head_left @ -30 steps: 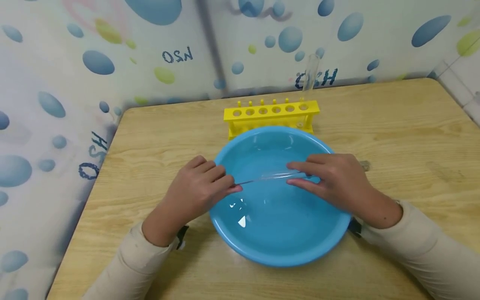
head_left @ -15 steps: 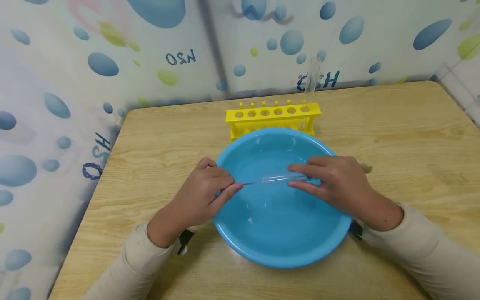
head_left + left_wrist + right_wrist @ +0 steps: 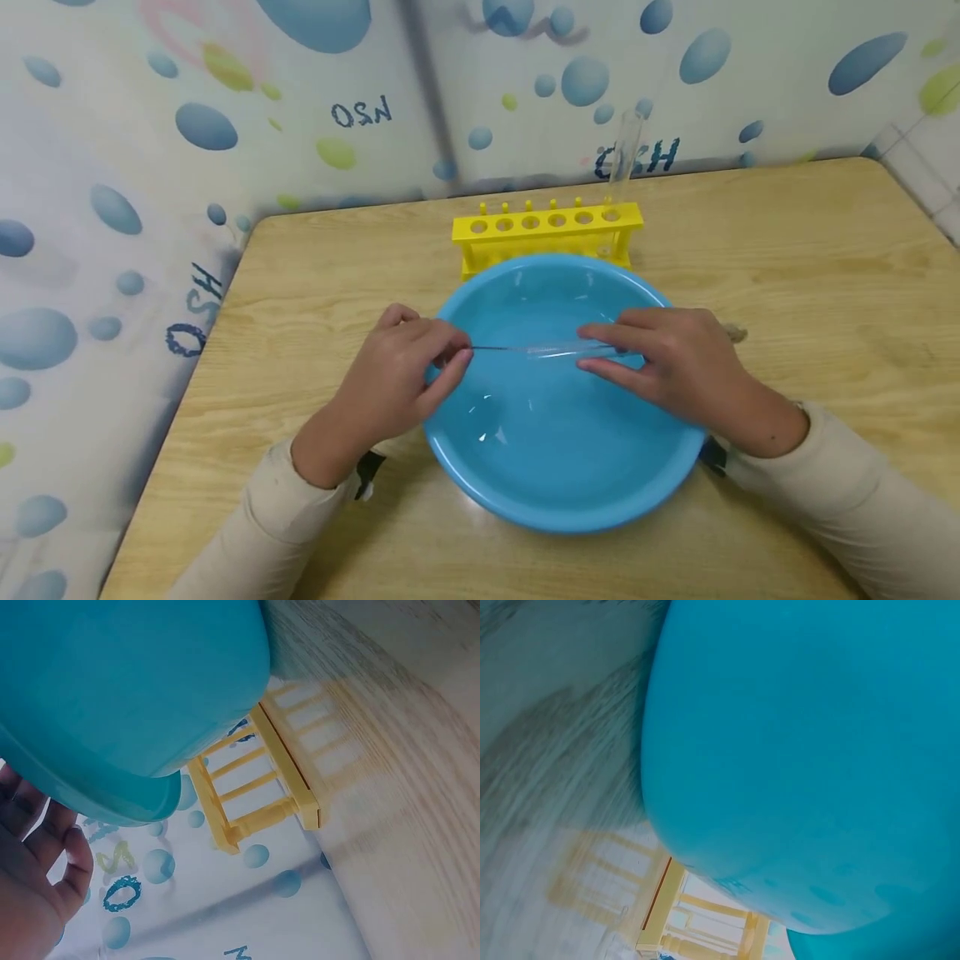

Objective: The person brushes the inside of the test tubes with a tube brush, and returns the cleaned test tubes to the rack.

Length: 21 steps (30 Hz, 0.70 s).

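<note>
Over a round light-blue basin (image 3: 562, 523), my left hand (image 3: 397, 371) pinches the end of a thin test tube brush handle (image 3: 495, 347) between thumb and fingers. The brush runs rightward into a clear glass test tube (image 3: 558, 352), held almost level. My right hand (image 3: 675, 358) grips that tube near its other end, thumb below and fingers above; part of the tube is hidden by the hand. In the left wrist view, my left hand (image 3: 45, 859) shows curled fingers beside the basin's rim; the brush is out of sight there. The right wrist view shows the basin's outer wall (image 3: 795, 765), not the hand.
Behind the basin stands a yellow test tube rack (image 3: 547, 223), with another clear test tube (image 3: 624, 154) upright in its rightmost hole. A small brownish object (image 3: 735, 333) lies on the wooden table (image 3: 810, 275), partly behind my right hand. A bubble-patterned wall covering (image 3: 300, 125) rises behind.
My left hand has shifted slightly upward, its thumb and fingers re-placed on the brush handle, which now lies more level. The right hand and the test tube stay nearly in place.
</note>
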### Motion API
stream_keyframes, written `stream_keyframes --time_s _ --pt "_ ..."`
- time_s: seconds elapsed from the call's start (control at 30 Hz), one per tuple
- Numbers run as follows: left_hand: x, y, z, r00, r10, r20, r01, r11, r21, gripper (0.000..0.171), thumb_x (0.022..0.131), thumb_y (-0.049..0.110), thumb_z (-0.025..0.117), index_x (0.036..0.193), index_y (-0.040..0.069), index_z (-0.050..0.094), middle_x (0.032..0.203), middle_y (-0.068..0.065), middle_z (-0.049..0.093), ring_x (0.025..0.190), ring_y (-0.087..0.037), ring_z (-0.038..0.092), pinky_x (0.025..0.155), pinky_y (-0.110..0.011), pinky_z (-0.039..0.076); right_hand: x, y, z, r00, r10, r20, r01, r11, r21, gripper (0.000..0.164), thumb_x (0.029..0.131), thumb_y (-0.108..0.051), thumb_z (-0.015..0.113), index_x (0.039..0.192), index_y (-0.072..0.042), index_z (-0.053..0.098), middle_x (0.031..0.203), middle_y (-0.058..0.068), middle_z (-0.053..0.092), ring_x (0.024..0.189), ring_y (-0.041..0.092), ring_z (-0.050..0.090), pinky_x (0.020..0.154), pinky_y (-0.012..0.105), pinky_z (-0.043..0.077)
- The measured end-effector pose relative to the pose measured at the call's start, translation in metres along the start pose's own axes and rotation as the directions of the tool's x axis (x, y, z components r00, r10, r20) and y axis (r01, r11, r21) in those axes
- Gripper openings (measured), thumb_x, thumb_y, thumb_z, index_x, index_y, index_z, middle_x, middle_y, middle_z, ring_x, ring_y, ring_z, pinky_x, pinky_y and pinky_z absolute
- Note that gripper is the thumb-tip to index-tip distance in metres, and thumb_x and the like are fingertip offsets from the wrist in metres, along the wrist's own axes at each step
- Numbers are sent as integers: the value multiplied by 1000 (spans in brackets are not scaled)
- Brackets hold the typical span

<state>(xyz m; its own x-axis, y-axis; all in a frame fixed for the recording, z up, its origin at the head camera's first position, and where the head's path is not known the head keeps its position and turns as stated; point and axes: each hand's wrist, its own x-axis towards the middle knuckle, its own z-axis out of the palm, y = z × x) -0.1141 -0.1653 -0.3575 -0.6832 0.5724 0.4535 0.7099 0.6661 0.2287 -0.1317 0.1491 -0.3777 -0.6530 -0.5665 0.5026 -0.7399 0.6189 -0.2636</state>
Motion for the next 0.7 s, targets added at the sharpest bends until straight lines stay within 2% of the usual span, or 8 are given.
stream_keyframes --time_s 0.17,0.3,0.33,0.4,0.47,0.53,0.6,0.7 --pt "-1 -1 3 999 35 -7 -35 996 -86 7 90 17 66 86 12 70 73 5 67 70 -9 59 76 -35 40 1 -1 0 1000 -23 13 23 1000 3 64 95 -68 41 108 -19 79 74 -2 71 53 5 55 46 15 35" --pt "1 2 2 1000 -10 4 10 965 -261 14 89 12 65 76 15 69 67 8 63 68 -6 55 77 -35 36 2 -2 -1 999 -32 -9 32 999 -5 66 95 -68 39 108 -18 79 75 -1 73 57 11 63 48 17 40" --pt "1 3 1 999 -36 18 40 948 -315 18 90 10 64 73 15 68 66 7 63 67 -6 55 77 -35 35 3 -2 -2 999 -34 -15 33 999 -9 65 95 -68 39 108 -18 79 75 0 73 58 11 64 48 17 41" --pt "1 5 0 991 -114 67 132 897 -422 24 91 7 61 69 15 66 64 8 62 69 -7 55 78 -36 34 3 -3 -2 999 -36 -23 36 999 -15 65 95 -68 39 108 -18 79 75 0 72 58 11 64 49 18 42" --pt "1 7 0 974 -185 128 224 836 -500 30 93 6 55 65 14 63 61 8 59 71 -9 54 79 -37 34 3 -3 -1 999 -40 -26 40 999 -21 65 95 -67 39 108 -18 79 74 0 72 58 11 64 49 18 43" --pt "0 9 1 958 -228 174 287 779 -558 34 94 4 49 62 11 59 57 7 53 68 -13 51 76 -36 37 3 -3 -1 999 -38 -24 38 999 -24 65 96 -67 38 108 -18 79 74 0 71 58 11 63 49 19 44" --pt "0 9 3 951 -254 176 309 777 -548 33 94 5 48 63 11 57 56 8 50 68 -13 49 76 -35 37 2 -3 0 999 -29 -22 28 999 -23 64 96 -66 39 109 -18 79 74 0 71 58 12 63 50 19 45" --pt "0 9 6 959 -244 146 284 816 -504 31 95 5 51 65 12 58 58 6 53 68 -12 47 75 -35 34 1 -3 0 1000 -12 -14 12 1000 -17 63 95 -66 39 109 -19 79 73 0 71 57 11 63 50 19 45"
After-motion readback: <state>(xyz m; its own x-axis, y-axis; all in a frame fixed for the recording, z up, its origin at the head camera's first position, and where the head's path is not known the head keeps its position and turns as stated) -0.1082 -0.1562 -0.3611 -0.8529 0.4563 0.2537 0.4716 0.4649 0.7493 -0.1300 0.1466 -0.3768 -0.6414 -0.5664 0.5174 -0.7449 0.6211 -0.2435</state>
